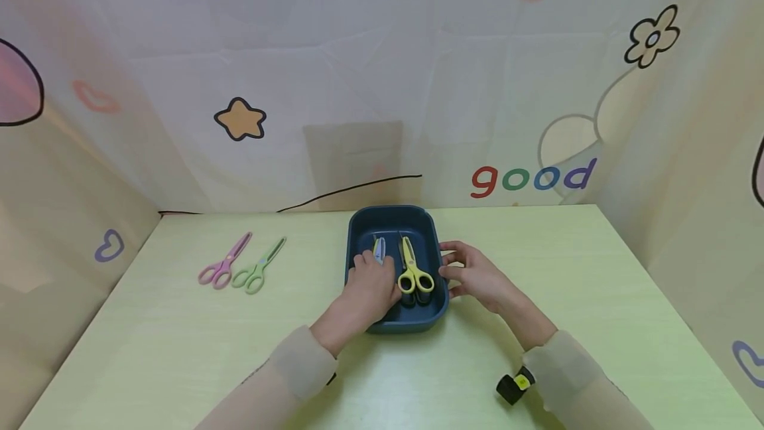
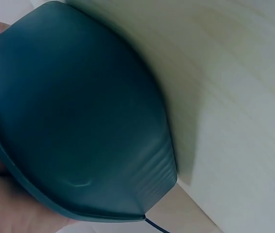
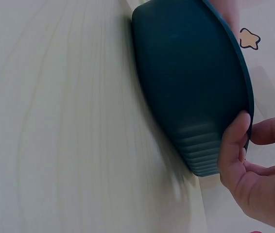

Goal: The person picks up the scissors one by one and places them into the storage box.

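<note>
Inside a dark blue tray [image 1: 401, 328], my left hand [image 1: 371, 287] reaches down over a pair of light blue scissors [image 1: 379, 249]. Their blades stick out ahead of the fingers, while the handles are hidden beneath the hand. Beside it lie yellow scissors [image 1: 416, 279], overlapping dark handles [image 1: 408, 300] underneath. My right hand [image 1: 477, 277] holds the tray's right rim, thumb at the top edge and the other fingers against the outer wall. In the right wrist view, fingers [image 3: 232, 143] lie on the tray's outside. The left wrist view mostly shows the tray's outer wall [image 2: 79, 111].
Pink scissors [image 1: 224, 264] and light green scissors [image 1: 256, 271] lie side by side on the pale wooden table [image 1: 149, 350], left of the tray. A printed curtain [image 1: 268, 38] hangs along the back and sides. Small black devices [image 1: 514, 385] sit at the wrists.
</note>
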Motion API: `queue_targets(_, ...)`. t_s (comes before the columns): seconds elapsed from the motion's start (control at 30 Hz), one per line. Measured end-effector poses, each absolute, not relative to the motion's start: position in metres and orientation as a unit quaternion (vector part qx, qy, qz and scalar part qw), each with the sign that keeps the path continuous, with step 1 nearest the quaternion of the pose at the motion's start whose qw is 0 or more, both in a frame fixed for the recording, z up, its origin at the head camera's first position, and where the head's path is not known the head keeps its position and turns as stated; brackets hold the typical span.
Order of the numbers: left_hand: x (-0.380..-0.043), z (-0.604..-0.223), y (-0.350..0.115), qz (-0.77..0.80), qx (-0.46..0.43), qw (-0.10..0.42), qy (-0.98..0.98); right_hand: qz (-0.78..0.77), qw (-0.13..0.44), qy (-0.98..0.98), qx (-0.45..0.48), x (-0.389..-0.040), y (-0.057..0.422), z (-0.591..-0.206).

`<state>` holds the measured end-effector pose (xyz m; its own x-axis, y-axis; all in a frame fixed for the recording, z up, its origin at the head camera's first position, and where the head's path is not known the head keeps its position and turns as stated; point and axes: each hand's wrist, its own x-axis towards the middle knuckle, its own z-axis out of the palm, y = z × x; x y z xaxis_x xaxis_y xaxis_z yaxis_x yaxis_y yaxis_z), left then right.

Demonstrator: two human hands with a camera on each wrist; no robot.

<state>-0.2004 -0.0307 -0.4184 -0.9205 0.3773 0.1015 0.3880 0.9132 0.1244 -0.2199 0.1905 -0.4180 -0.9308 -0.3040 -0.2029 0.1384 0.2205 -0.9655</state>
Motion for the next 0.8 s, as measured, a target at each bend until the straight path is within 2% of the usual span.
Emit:
queue_targets(0.37,-0.2005,-0.4176,-0.0292,-0.034,-0.188,0.049,-0.98,-0.629,0.178,0.755,-0.058,-0.2203,0.1906,-0.4195)
queue_targets(0.63,-0.2005,-0.4134,-0.0323,-0.045,-0.187,0.017,-0.981,-0.628,0.179,0.756,-0.055,-0.2208,0.1901,-0.4207)
queue_targets(0.8,-0.1991,-0.413,-0.0362,-0.057,-0.204,0.015,-0.977,-0.627,0.178,0.757,-0.053,-0.2203,0.1912,-0.4224)
